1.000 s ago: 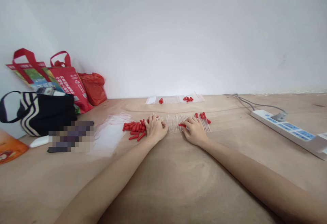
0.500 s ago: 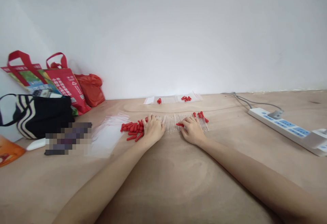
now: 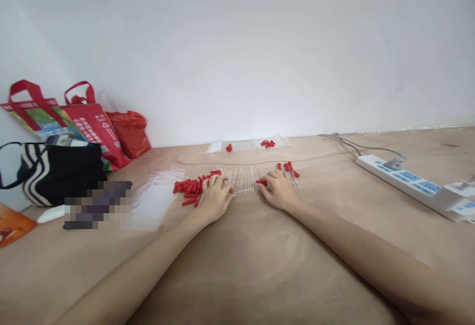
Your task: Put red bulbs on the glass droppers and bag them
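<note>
My right hand rests at the right of a row of thin clear glass dropper tubes, its thumb and fingers closed on a red rubber dropper bulb. Several capped red bulb ends stick out past its knuckles. My left hand is at the row's left end, beside a heap of red rubber bulbs, some hidden by its fingers. Its thumb and forefinger are pressed together on what looks like one thin glass tube, lying crosswise toward the right hand.
Clear zip bags lie left of the heap. Near the wall, another clear bag has red bulbs on it. A white power strip with cables is at right. A black bag and red shopping bags stand at left.
My left hand has come slightly back and left, uncovering more tubes and a red bulb behind its fingers. My right hand keeps its bulb in nearly the same place. The view has shifted slightly.
</note>
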The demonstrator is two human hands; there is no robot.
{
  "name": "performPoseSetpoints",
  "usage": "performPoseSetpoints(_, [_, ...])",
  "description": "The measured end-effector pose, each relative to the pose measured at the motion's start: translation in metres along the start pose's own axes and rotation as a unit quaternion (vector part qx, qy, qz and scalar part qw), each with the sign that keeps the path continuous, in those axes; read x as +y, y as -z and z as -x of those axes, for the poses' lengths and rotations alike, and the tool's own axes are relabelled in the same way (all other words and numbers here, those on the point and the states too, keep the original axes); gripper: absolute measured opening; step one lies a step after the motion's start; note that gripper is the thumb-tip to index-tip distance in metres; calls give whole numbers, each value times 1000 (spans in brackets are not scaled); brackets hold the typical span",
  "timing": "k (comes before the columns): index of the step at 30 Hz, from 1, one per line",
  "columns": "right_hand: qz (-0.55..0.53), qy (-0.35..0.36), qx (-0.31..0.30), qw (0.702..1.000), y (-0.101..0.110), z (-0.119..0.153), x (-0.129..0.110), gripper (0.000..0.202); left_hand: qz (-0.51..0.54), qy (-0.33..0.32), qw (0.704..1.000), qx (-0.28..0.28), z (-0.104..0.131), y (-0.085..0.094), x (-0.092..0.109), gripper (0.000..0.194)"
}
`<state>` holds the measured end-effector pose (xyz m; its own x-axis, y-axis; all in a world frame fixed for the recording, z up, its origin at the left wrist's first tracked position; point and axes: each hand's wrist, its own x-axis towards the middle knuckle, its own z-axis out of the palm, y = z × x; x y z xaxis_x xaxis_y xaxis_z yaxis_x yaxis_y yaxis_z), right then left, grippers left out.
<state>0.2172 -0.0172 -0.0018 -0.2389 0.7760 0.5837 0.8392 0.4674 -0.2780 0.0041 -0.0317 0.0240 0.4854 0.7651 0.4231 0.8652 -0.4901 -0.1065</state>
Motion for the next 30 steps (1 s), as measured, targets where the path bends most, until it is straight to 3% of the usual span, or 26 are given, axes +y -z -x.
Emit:
performPoseSetpoints(3, [1, 1, 3, 1000, 1, 1, 0, 17, 30, -4, 999, -17, -7, -1, 4, 16])
performPoseSetpoints(8, [-8, 15, 9, 1000, 0, 1, 2, 13, 23, -8, 999, -40, -17, -5, 10, 10])
performPoseSetpoints(13, [-23, 26, 15, 999, -2, -1, 5, 9, 49, 4, 999, 15, -24, -9, 12, 8])
performPoseSetpoints(19, [-46, 40, 17, 998, -2, -1, 5, 8, 72, -42, 993, 84, -28, -17, 8, 7])
performPoseSetpoints(30, [-68, 71, 3, 995, -1, -1, 5, 6, 99, -30, 993, 60, -24, -16, 9, 11])
